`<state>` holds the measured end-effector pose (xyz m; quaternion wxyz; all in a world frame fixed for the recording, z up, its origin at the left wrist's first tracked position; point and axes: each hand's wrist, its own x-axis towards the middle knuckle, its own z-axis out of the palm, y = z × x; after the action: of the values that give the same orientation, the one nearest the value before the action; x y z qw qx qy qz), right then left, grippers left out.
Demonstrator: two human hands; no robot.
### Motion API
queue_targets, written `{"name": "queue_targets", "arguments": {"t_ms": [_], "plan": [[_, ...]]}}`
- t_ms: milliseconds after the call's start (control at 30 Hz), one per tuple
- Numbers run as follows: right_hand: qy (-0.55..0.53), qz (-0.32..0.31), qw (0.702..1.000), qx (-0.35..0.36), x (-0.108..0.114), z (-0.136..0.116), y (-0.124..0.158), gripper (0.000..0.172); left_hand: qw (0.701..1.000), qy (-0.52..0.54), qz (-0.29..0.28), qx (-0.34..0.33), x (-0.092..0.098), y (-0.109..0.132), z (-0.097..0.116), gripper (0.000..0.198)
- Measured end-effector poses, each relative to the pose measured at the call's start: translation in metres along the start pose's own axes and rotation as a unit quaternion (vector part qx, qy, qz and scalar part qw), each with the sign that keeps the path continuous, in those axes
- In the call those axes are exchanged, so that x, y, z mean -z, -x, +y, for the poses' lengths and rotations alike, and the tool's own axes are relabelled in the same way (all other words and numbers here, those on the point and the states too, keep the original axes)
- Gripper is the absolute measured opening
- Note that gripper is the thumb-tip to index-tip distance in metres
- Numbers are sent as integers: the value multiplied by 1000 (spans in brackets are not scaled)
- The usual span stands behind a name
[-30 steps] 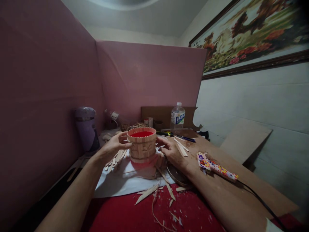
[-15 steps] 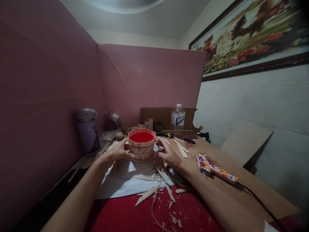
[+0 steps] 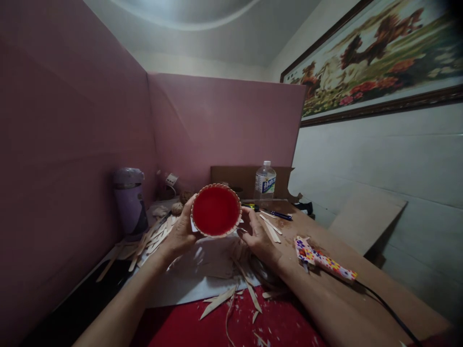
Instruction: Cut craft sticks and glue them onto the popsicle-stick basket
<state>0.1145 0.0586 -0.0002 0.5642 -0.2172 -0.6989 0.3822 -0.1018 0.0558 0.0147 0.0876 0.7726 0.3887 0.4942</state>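
Observation:
Between my two hands a round basket point(image 3: 216, 212) with a red inside and a scalloped, pale wooden rim is tilted so that its opening faces me. My left hand point(image 3: 183, 226) grips its left side, fingers hidden behind it. On the right side my right hand point(image 3: 255, 232) holds it, thumb low and fingers curled near the rim. Below the basket lies a white sheet point(image 3: 188, 284) with wooden slivers point(image 3: 218, 304) at its front edge. Several flat wooden sticks point(image 3: 159, 236) are heaped to the left of my left hand.
A glue gun with flowered covering point(image 3: 321, 258) lies on the right, its cord running toward me. Behind stand a plastic bottle point(image 3: 265, 182) and a purple flask point(image 3: 130, 202). A pen point(image 3: 281, 215), loose sticks point(image 3: 270, 227) and a twine ball point(image 3: 177, 208) lie on the table.
The basket has been lifted and tipped toward me; its opening now shows where its outer side was visible. Both hands have stayed on its sides and turned with it.

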Motion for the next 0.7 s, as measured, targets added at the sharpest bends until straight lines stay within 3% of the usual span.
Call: {"name": "queue_targets", "arguments": {"t_ms": [233,533,700], "plan": [[-19,14,1000,14,-1,-4,0,39,986,-94,44,-128,3,-2,3,90],[-43,-1,999,32,-2,-6,1,30,968,-174,68,-168,4,-3,7,80],[-47,-10,999,5,-2,-13,2,39,964,-202,68,-158,4,-3,7,79]]}}
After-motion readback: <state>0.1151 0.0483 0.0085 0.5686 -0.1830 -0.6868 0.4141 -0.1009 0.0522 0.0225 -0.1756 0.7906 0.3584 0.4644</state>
